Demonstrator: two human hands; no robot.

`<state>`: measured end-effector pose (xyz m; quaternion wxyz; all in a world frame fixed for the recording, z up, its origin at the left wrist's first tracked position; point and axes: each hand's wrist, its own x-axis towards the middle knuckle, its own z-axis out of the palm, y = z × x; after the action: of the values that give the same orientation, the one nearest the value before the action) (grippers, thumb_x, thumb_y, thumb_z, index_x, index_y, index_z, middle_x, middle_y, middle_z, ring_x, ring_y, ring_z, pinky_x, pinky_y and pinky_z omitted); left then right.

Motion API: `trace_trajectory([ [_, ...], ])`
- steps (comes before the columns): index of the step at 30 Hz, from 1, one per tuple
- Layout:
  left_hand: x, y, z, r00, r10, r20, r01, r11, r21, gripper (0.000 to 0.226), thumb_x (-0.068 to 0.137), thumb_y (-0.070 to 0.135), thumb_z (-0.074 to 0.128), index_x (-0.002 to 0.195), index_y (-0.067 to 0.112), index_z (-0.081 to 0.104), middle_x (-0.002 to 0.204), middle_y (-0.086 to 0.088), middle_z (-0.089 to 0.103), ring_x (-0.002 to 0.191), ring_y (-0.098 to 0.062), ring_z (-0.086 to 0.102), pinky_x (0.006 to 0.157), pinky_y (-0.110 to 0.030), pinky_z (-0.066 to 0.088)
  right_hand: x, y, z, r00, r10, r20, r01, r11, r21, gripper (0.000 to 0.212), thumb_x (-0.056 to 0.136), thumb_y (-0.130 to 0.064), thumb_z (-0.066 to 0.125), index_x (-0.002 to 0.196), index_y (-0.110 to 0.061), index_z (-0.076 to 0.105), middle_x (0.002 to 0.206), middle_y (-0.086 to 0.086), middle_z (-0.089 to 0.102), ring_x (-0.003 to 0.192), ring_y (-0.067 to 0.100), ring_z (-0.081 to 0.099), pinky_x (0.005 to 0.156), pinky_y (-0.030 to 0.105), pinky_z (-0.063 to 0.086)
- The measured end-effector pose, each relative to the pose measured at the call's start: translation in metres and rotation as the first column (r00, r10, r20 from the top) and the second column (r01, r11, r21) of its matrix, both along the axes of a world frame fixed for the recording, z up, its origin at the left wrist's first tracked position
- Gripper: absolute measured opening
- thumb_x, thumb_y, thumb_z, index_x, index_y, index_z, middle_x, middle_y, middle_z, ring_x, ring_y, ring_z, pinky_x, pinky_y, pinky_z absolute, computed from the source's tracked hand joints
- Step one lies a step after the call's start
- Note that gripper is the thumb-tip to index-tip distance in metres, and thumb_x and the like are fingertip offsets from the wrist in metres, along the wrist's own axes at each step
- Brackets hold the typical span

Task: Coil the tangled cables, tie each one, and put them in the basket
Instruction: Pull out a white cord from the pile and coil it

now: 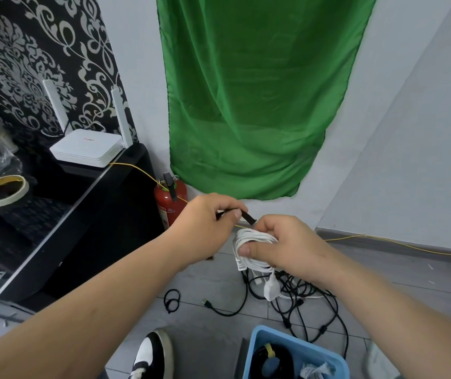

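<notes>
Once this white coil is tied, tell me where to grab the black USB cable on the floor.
Pinch the black USB cable just behind its plug, coming from above on the left. That end lies free on bare tile, pointing away from the tangled pile, so it should probably draw out without snagging.

Two hands in view, the left hand (pixel 202 228) and the right hand (pixel 281 244), with one white coil (pixel 249 242) and one black strap (pixel 247 216). Down on the floor: one blue basket (pixel 262 340), one small black loop (pixel 172 299), one shoe (pixel 150 356), one red extinguisher (pixel 169 203), one yellow wire (pixel 396 244), and one black tangle (pixel 301 302) whose cables cannot be counted. One router (pixel 87 149) with two antennas (pixel 55 105), one tape roll (pixel 3 191), one green cloth (pixel 257 105).
</notes>
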<state>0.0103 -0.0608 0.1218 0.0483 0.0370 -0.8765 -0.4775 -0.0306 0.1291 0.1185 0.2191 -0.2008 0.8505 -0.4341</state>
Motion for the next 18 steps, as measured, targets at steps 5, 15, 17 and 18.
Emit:
trace_trajectory([
  [5,0.003,0.006,0.004,0.974,-0.118,0.194,0.073,0.972,0.222,0.022,0.105,0.022,0.054,0.099,0.027,0.075,0.084,0.001,0.075,0.063,-0.013,0.059,0.058,-0.022,0.050,-0.003,0.004,0.001,0.998,0.028,0.057,-0.021,0.993,-0.112,0.024,0.081,-0.031,0.086,0.088,-0.016,0.069,0.062,-0.011,0.064,0.057,0.003,0.055,0.058,0.025,0.044],
  [15,0.005,0.010,0.006,0.979,-0.085,0.186,-0.010,0.888,0.460,0.021,0.108,0.020,0.050,0.107,0.010,0.069,0.095,-0.020,0.071,0.086,-0.025,0.063,0.097,-0.052,0.054,-0.004,0.000,0.003,0.993,0.003,0.115,0.014,0.988,-0.153,0.046,0.075,-0.055,0.081,0.086,-0.012,0.070,0.064,0.001,0.064,0.059,0.013,0.056,0.062,0.036,0.044],
  [17,0.004,0.009,0.006,0.983,-0.059,0.171,-0.027,0.887,0.461,0.021,0.107,0.019,0.051,0.107,0.009,0.068,0.104,-0.028,0.070,0.085,-0.027,0.064,0.097,-0.057,0.055,-0.004,-0.003,0.003,0.991,-0.052,0.123,0.074,0.981,-0.178,0.047,0.070,-0.054,0.085,0.094,-0.016,0.071,0.071,0.000,0.070,0.064,0.014,0.062,0.066,0.039,0.050],
  [18,0.004,0.009,0.006,0.984,-0.051,0.173,-0.036,0.886,0.463,0.021,0.108,0.019,0.050,0.107,0.009,0.068,0.105,-0.028,0.070,0.084,-0.028,0.065,0.095,-0.057,0.057,-0.004,-0.004,0.001,0.988,-0.084,0.126,0.107,0.976,-0.188,0.054,0.065,-0.056,0.087,0.103,-0.022,0.070,0.079,0.000,0.074,0.070,0.015,0.067,0.071,0.041,0.054],
])
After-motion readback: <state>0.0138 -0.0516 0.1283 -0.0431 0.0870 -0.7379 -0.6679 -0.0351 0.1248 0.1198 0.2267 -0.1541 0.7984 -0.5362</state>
